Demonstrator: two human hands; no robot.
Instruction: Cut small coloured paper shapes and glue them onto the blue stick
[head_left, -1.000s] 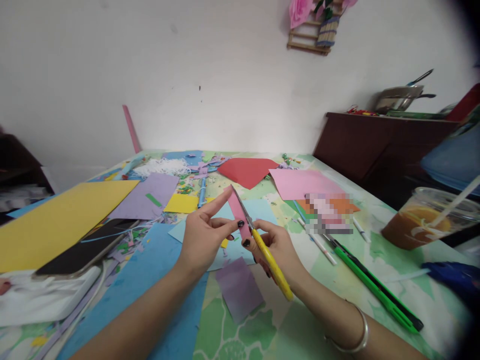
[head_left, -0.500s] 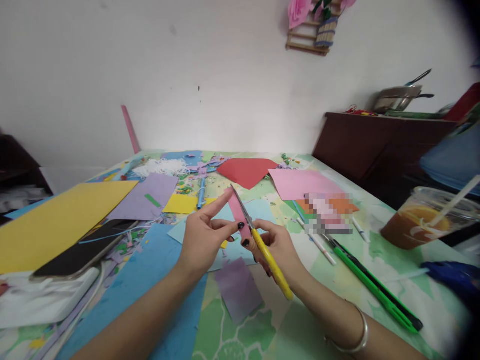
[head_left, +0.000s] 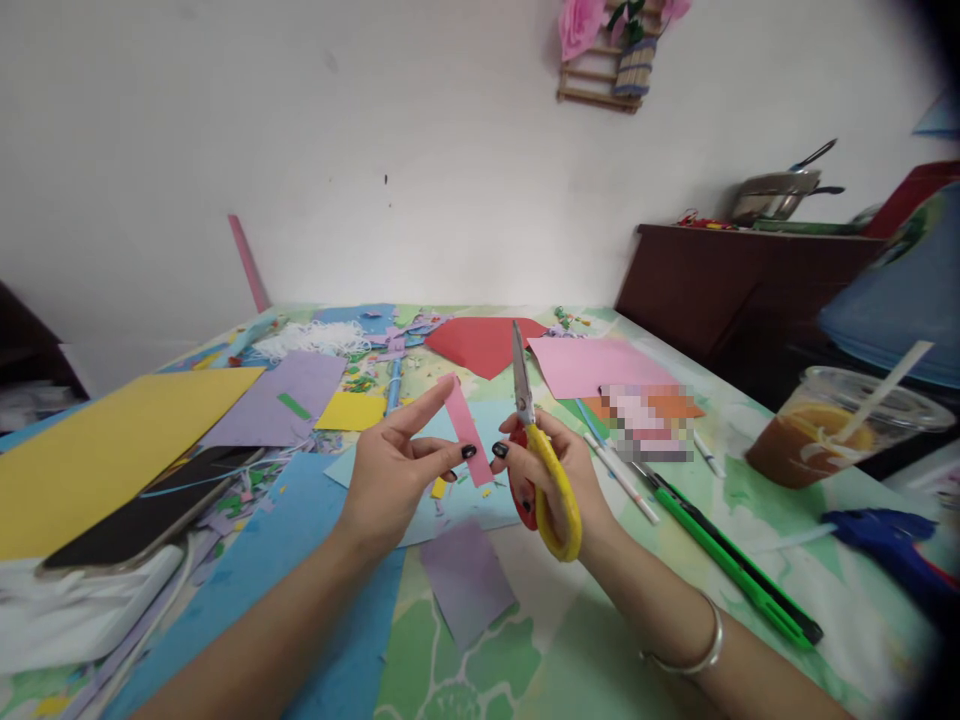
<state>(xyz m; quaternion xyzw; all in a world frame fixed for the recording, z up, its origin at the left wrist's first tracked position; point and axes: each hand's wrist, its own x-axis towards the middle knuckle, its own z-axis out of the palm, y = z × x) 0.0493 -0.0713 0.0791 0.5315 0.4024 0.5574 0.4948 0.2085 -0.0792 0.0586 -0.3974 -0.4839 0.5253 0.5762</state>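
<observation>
My left hand (head_left: 390, 470) pinches a narrow pink paper strip (head_left: 466, 430) between thumb and fingers, with the index finger stretched along it. My right hand (head_left: 559, 470) grips yellow-handled scissors (head_left: 536, 440), blades closed and pointing up, just right of the strip and clear of it. The thumb tips of both hands nearly meet. Below the hands a purple paper rectangle (head_left: 466, 580) lies on the table, over a light blue sheet (head_left: 465, 500).
Coloured sheets cover the patterned table (head_left: 600, 620): yellow (head_left: 97, 440), purple (head_left: 285, 395), red (head_left: 480, 340), pink (head_left: 592, 365), blue (head_left: 300, 560). A phone (head_left: 142, 510) lies left. A green utility knife (head_left: 720, 550) and white pens lie right, with an iced drink cup (head_left: 832, 430) beyond.
The scissors have come off the pink strip and swung upright to its right. The left hand keeps the strip. The view has shifted slightly.
</observation>
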